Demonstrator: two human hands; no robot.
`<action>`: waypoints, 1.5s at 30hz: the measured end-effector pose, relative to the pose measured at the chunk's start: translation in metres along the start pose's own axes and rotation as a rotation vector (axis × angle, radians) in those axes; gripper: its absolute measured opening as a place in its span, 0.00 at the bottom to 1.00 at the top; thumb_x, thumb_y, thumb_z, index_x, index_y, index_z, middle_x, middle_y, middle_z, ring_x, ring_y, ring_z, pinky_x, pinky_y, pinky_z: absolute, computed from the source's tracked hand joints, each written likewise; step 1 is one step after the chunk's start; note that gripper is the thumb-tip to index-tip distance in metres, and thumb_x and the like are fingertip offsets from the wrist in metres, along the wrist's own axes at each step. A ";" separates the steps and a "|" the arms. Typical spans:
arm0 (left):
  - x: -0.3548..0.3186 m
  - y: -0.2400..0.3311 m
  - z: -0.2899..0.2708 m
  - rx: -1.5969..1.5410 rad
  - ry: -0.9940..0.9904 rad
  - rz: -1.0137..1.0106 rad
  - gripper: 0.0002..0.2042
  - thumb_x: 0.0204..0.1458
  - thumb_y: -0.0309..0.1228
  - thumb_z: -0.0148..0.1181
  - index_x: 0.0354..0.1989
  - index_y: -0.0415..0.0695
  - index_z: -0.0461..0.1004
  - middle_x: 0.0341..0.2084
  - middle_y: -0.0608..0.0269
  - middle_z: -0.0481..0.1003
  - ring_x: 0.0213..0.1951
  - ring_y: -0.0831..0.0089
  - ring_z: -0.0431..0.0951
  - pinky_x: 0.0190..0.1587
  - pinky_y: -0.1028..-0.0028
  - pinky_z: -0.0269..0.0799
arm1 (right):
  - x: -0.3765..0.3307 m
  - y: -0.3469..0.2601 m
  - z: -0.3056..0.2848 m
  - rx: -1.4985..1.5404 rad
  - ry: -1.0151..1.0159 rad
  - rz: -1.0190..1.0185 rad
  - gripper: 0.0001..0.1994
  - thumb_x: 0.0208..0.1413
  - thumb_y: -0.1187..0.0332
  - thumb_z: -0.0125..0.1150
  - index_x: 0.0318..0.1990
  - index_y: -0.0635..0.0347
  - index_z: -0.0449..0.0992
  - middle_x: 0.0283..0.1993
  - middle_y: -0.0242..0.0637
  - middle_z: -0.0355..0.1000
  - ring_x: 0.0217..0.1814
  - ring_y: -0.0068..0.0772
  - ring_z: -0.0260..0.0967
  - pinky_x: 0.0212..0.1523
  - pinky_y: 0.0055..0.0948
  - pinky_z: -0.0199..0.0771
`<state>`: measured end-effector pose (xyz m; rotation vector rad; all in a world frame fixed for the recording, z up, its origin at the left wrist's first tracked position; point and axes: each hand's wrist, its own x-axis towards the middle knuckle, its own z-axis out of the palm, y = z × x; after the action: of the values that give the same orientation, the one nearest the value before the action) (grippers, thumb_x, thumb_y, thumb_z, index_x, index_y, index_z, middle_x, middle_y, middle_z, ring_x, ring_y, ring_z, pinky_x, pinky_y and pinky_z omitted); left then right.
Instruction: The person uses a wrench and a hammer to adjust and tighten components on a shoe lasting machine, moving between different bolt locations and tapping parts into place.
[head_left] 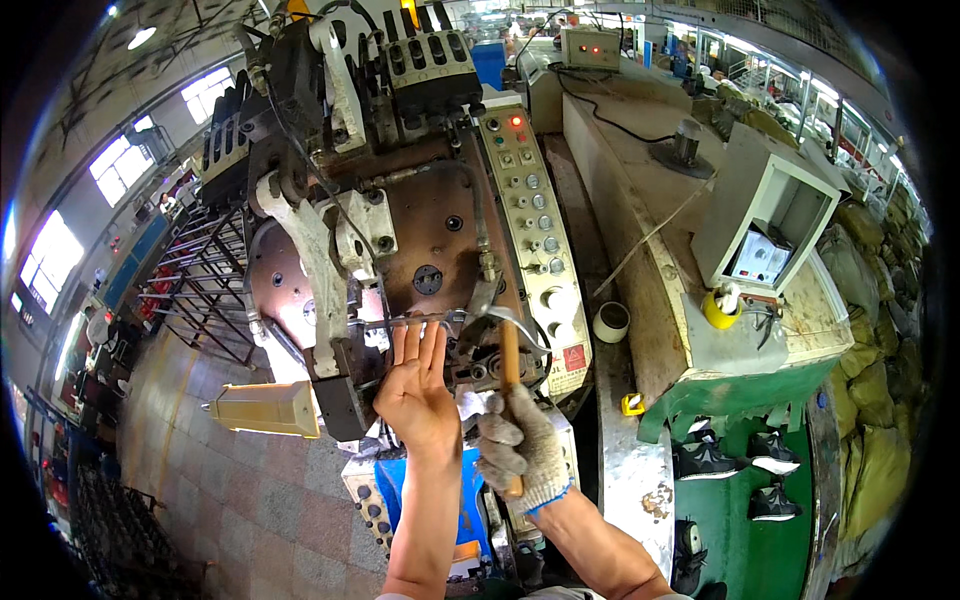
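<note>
As the machine (400, 230) looms above:
Hands: two; bare left hand (415, 385) flat, fingers spread, gloved right hand (520, 450) gripping one hammer (510, 345).
Shoes: four on green tray (730, 520).
Room: factory floor (250, 500).

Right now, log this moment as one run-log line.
left hand: bare, open, fingers on machine's thin metal bar | right hand: grey knit glove, gripping wooden-handled hammer | hammer head at bar
</note>
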<state>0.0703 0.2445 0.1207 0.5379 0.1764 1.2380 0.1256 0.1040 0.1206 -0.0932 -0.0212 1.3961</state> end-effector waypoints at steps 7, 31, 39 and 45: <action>0.001 0.000 0.000 -0.016 0.000 -0.005 0.22 0.54 0.22 0.45 0.57 0.30 0.72 0.58 0.47 0.74 0.64 0.46 0.70 0.73 0.51 0.58 | 0.003 0.007 0.000 0.057 0.263 -0.040 0.16 0.70 0.45 0.49 0.39 0.45 0.71 0.21 0.21 0.57 0.12 0.21 0.51 0.10 0.27 0.53; 0.003 -0.005 -0.001 -0.024 -0.043 0.010 0.22 0.55 0.23 0.44 0.58 0.30 0.71 0.58 0.48 0.75 0.64 0.46 0.70 0.73 0.50 0.58 | -0.007 -0.003 -0.007 0.172 0.057 -0.089 0.18 0.73 0.48 0.44 0.42 0.50 0.73 0.22 0.19 0.57 0.11 0.19 0.50 0.12 0.28 0.60; 0.002 0.005 0.007 -0.006 0.023 0.011 0.23 0.52 0.22 0.44 0.58 0.28 0.70 0.59 0.47 0.73 0.64 0.46 0.70 0.72 0.50 0.59 | -0.006 0.007 0.005 0.004 0.075 -0.024 0.17 0.72 0.48 0.46 0.38 0.48 0.72 0.21 0.19 0.56 0.11 0.18 0.51 0.11 0.27 0.59; -0.001 -0.002 0.003 -0.001 -0.011 0.008 0.23 0.53 0.21 0.44 0.58 0.30 0.71 0.59 0.47 0.74 0.65 0.46 0.69 0.74 0.50 0.56 | -0.008 0.002 0.007 -0.306 0.308 -0.010 0.16 0.70 0.47 0.51 0.40 0.49 0.68 0.22 0.24 0.59 0.12 0.22 0.52 0.11 0.28 0.57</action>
<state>0.0727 0.2422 0.1221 0.5451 0.1650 1.2426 0.1213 0.0964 0.1275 -0.5612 0.0211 1.3474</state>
